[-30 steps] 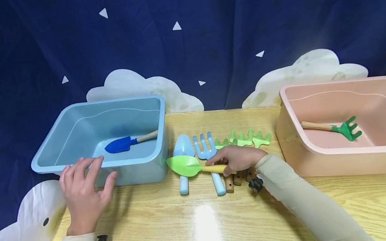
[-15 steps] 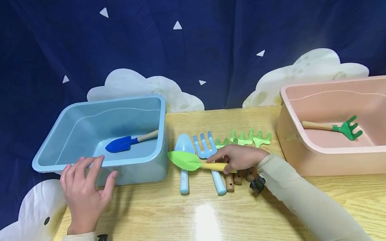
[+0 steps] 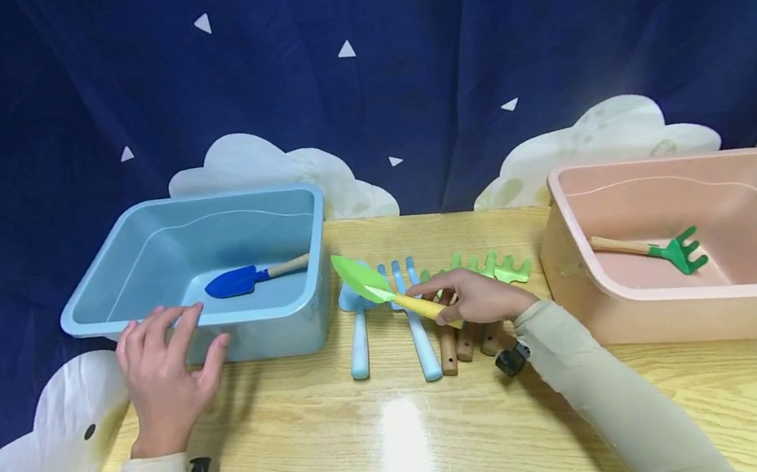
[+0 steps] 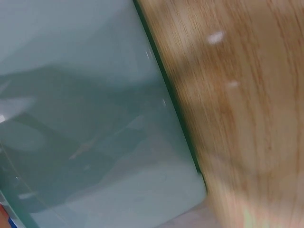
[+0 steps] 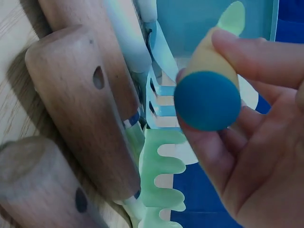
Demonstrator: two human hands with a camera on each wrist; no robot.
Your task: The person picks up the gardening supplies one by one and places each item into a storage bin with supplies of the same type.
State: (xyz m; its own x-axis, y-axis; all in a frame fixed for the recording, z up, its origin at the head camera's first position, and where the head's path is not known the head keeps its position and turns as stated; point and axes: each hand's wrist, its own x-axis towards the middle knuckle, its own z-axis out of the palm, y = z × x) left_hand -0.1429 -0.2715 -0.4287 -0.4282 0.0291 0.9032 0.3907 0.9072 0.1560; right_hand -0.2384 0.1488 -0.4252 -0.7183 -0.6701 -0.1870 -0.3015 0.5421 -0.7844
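Left hand: fingers spread at the near rim of a rectangular light-blue tub; contact unclear.
In that tub: dark-blue trowel, wooden handle.
Tub-side tools: pale-blue shovel, pale-blue fork.
Held above them: leaf-shaped green trowel, blade toward far left.
Right hand: thumb and fingers pinch its yellow handle.
Below right hand: light-green, wooden-handled rakes.
Far right: pink rectangular tub containing a dark-green rake.

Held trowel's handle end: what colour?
Blue; the handle end shows best in the right wrist view.
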